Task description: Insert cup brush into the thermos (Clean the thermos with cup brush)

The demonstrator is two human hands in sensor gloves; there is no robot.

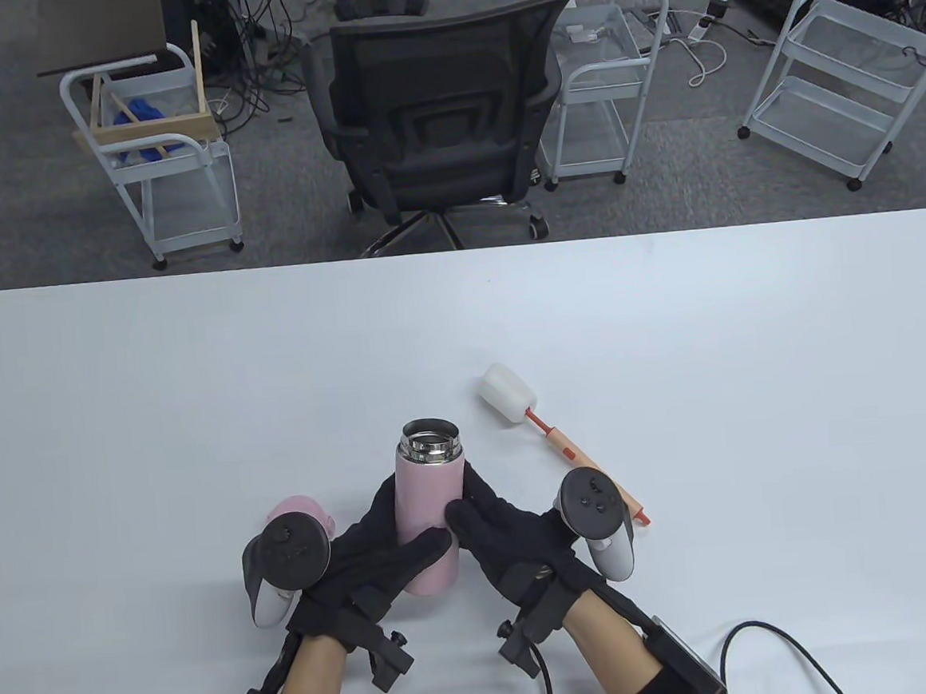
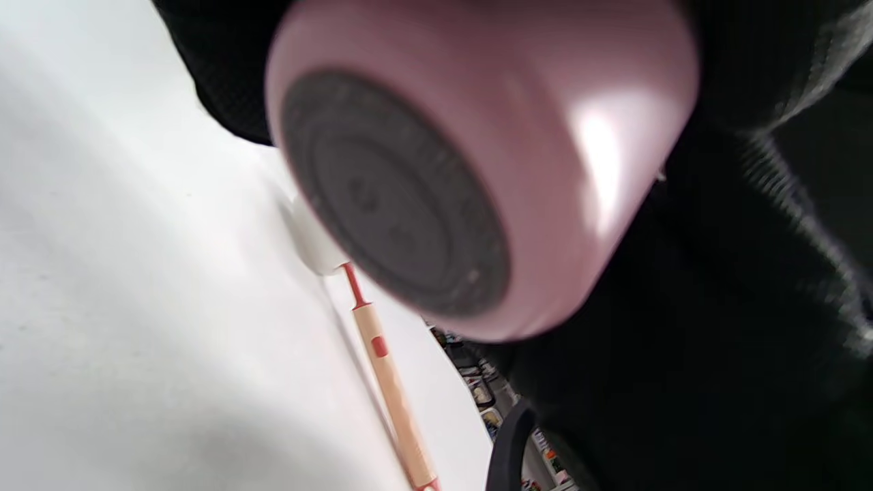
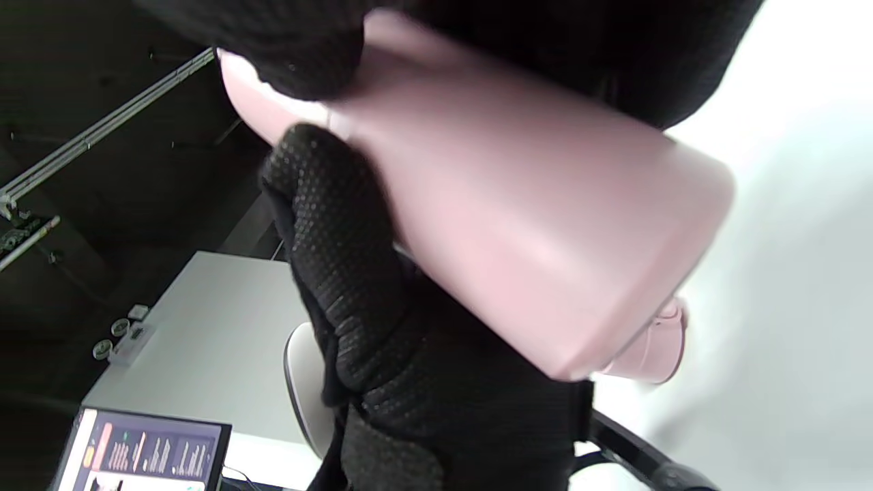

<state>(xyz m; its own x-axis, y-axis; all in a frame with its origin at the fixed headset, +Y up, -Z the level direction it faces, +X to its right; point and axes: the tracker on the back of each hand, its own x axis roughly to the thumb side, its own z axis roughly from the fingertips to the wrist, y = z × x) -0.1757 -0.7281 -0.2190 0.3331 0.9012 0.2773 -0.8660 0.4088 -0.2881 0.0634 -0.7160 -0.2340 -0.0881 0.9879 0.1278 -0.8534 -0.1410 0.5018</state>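
At the near edge of the table (image 1: 749, 324) I have both hands on the pink thermos (image 1: 428, 510). My left hand (image 1: 361, 579) wraps its lower body, thumb across the front, fingers curled round. My right hand (image 1: 510, 543) presses fingers together against its right side. Thermos is lifted, tilted, mouth open. Pink lid (image 1: 304, 512) sits just left, behind the left tracker. Cup brush (image 1: 550, 440) lies right of the thermos, sponge end farthest. Beyond the table: office chair (image 1: 437, 125).

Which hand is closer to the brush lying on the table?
Right. The right hand holds the thermos just beside the brush; the left hand grips the thermos's far side.
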